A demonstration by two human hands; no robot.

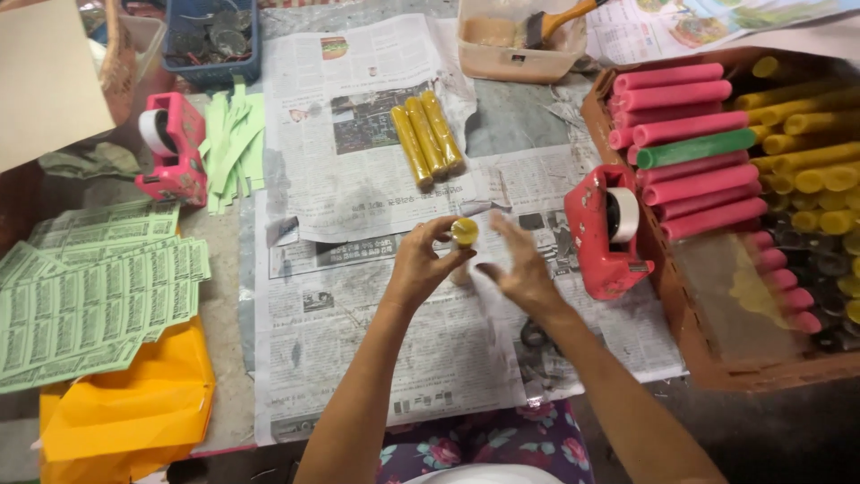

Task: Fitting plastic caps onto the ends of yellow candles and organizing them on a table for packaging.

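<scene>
At the counter's left edge lie sheets of pale green printed labels (98, 296), fanned over one another, with a folded orange-yellow paper (134, 403) beneath them near the front left corner. Behind them stands a pink tape dispenser (170, 148) with a white roll, and just beside it a loose heap of plain green paper strips (235, 143). A blue plastic basket (213, 40) of dark round bits sits at the back edge.

Spread newspaper (358, 206) covers the middle of the counter, crumpled and overlapping. On it, toward the back, three yellow rolled tubes (427, 139) lie side by side, touching. A beige plastic tub (515, 45) with a wooden-handled brush (560, 20) in it stands at the back edge.

Near the front middle, the left hand (421, 269) grips a yellow tube (464, 235) upright, its fingers clenched around it so only the round yellow end shows. The right hand (520, 269) hovers just beside it, blurred, its fingers spread and released, holding nothing.

To the right stands a second, red tape dispenser (605, 233) with a white roll, touching the wall of a brown cardboard box (717, 372) at the counter's right edge. The box holds stacked pink tubes (685, 134), one green tube (697, 148) and many yellow ones (806, 134).
</scene>
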